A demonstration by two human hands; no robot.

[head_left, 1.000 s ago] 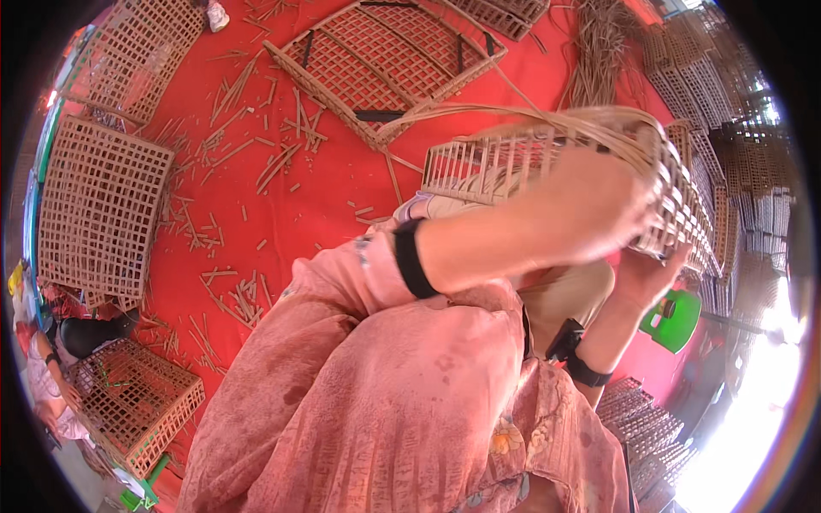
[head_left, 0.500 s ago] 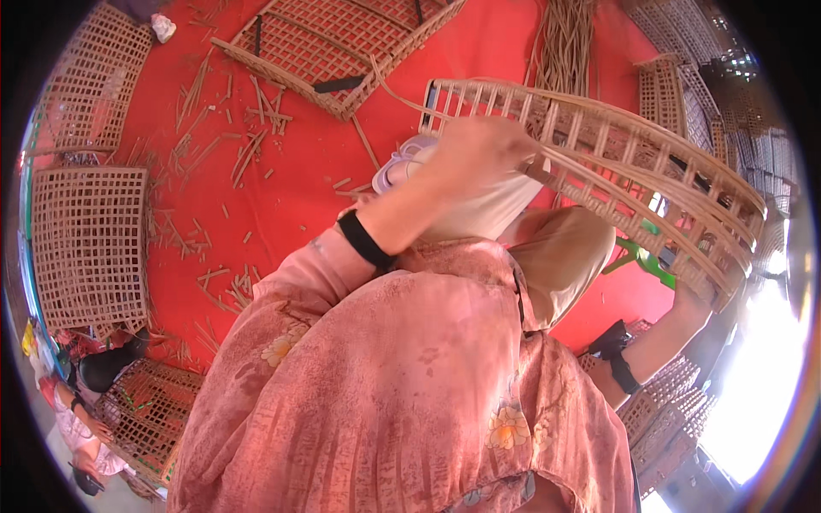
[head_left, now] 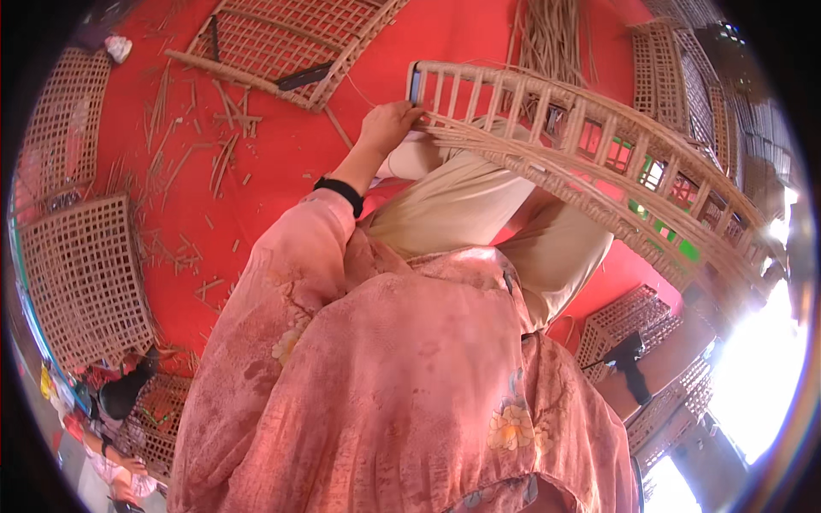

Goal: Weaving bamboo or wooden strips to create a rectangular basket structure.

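A long, curved woven rattan panel [head_left: 590, 107], with open slots along its length, lies slantwise across my lap. My left hand [head_left: 392, 126] is closed at the panel's left end, gripping the loose rattan strands [head_left: 496, 145] that run along its near side. At the panel's lower right end is my right hand [head_left: 705, 299], smeared by motion and glare. Its fingers are hidden, so their grip does not show.
A larger rattan grid frame [head_left: 291, 43] lies at the top on the red floor covering [head_left: 274, 171]. Bundled rattan strips [head_left: 552, 38] lie beyond the panel. Grid panels [head_left: 81, 274] stand at left, with cut scraps [head_left: 227, 158] nearby. Another person [head_left: 111, 462] is at lower left.
My left hand has moved left from the panel's middle to its left end, drawing strands along the near side. The panel has tilted, its right end lower.
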